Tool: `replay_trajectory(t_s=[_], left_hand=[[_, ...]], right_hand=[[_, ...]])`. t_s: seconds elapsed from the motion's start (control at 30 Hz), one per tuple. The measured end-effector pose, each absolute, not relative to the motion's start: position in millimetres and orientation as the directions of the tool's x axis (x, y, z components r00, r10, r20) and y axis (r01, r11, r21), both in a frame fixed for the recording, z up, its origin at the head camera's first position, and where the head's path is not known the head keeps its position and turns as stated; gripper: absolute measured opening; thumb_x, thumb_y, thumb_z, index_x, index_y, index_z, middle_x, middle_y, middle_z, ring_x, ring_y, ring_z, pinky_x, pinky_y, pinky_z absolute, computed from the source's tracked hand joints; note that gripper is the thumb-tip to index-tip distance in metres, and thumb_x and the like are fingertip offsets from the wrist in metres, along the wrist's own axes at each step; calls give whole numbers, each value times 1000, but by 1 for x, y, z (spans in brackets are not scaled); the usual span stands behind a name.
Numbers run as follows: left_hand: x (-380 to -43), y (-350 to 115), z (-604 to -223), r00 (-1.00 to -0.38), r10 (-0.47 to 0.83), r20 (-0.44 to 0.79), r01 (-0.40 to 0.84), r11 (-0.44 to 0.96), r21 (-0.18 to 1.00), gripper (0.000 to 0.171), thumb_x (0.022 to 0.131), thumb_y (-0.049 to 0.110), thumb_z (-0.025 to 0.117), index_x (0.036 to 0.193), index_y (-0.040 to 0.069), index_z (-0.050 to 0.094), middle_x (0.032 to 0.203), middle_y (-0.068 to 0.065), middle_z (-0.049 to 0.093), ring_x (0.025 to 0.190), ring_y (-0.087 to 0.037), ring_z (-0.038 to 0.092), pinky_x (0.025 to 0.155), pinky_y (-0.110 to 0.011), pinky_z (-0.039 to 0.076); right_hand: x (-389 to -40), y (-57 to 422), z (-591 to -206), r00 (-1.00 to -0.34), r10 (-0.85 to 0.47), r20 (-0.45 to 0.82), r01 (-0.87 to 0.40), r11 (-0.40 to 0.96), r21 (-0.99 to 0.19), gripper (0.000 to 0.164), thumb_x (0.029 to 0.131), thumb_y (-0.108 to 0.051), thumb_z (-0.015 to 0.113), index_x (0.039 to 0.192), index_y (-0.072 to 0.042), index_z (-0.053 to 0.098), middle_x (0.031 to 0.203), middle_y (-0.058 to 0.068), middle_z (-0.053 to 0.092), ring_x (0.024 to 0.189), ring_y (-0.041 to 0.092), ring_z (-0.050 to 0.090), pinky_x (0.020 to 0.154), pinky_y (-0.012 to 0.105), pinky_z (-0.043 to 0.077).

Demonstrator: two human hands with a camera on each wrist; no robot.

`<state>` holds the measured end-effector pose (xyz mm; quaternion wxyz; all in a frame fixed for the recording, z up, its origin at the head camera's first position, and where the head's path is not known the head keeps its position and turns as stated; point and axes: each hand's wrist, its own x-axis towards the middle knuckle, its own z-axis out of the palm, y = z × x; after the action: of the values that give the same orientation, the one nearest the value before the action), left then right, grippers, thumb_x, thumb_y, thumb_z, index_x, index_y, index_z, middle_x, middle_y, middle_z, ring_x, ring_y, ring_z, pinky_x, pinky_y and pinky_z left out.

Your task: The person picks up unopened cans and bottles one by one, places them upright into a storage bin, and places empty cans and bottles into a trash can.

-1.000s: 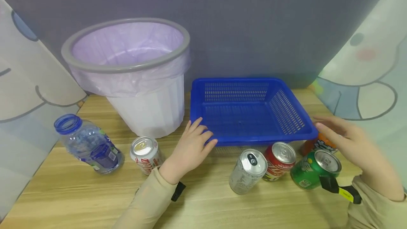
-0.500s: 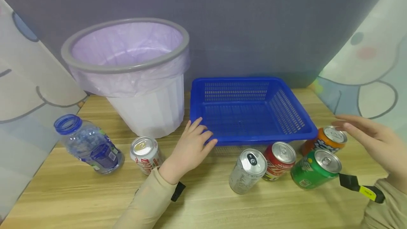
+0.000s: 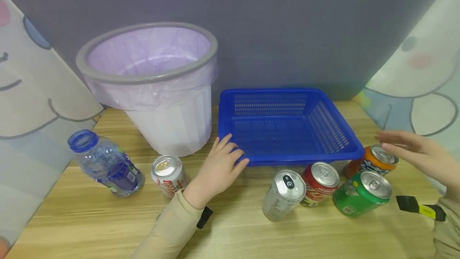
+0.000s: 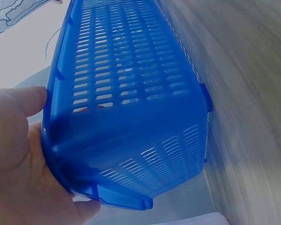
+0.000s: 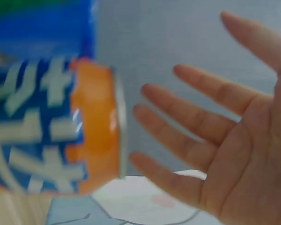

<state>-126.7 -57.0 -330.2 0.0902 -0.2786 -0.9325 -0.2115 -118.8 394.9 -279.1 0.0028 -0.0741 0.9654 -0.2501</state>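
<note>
My left hand [image 3: 220,168] is at the front left corner of the blue plastic basket [image 3: 287,157]. In the left wrist view its thumb [image 4: 33,99] lies against the rim and the other fingers reach over into the basket, gripping the edge. My right hand [image 3: 418,153] hovers by the orange soda can [image 3: 363,162], holding nothing. Its fingers are spread and apart from the can in the right wrist view. Left of that can's front stand a green can [image 3: 353,195], a red can [image 3: 316,185] and a silver can [image 3: 282,199].
A white bin [image 3: 179,127] with a lilac liner stands at the back left, touching distance from the basket. A clear bottle [image 3: 111,167] with a blue neck and a white-and-red cola can [image 3: 169,177] stand before it. A grey panel [image 3: 287,31] closes the back.
My right hand has drawn back to the right, uncovering the top of the orange can. The left hand stays on the basket corner. The head view has shifted slightly.
</note>
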Motion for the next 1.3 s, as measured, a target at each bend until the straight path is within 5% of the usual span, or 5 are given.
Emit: replay_trajectory(t_s=[0.23, 0.47, 0.7, 0.9, 1.3], left_hand=[[-128, -55, -331, -821, 488, 298, 568, 756, 325, 32, 98, 34, 51, 106, 9, 69, 116, -10, 63, 137, -35, 35, 114, -58, 18], [-128, -55, -329, -819, 491, 299, 570, 757, 318, 33, 98, 33, 50, 105, 8, 69, 116, -10, 63, 137, -36, 34, 114, -58, 19], [-128, -56, -330, -820, 487, 302, 568, 761, 315, 32, 98, 33, 51, 105, 8, 69, 115, -10, 63, 137, -36, 35, 114, -58, 19], [-128, -56, -331, -821, 483, 306, 566, 760, 319, 32, 98, 34, 51, 105, 9, 69, 115, -9, 63, 137, -36, 35, 114, -58, 20], [-128, -55, -333, -820, 483, 307, 566, 767, 303, 31, 97, 34, 51, 102, 9, 70, 113, -8, 64, 136, -35, 36, 114, -58, 20]], right_hand=[[-134, 410, -280, -969, -247, 11, -224, 857, -464, 40, 94, -14, 58, 133, -11, 49, 109, -44, 38, 93, -27, 36, 64, 21, 45], [-143, 414, -284, -954, -277, -113, -201, 872, -446, 53, 95, -19, 57, 138, 4, 37, 128, 0, 54, 109, 22, 58, 72, 63, 46], [-149, 423, -296, -928, -355, -114, -250, 820, -515, 57, 88, -9, 64, 139, -4, 38, 116, -42, 36, 100, -26, 32, 74, 63, 46], [-153, 429, -309, -911, -408, -55, -315, 778, -543, 58, 80, 0, 69, 131, -20, 48, 118, -37, 43, 105, -25, 34, 69, 16, 43], [-148, 433, -327, -898, -440, 16, -352, 695, -627, 65, 74, 10, 71, 129, -18, 49, 105, -24, 55, 86, -3, 56, 63, 19, 49]])
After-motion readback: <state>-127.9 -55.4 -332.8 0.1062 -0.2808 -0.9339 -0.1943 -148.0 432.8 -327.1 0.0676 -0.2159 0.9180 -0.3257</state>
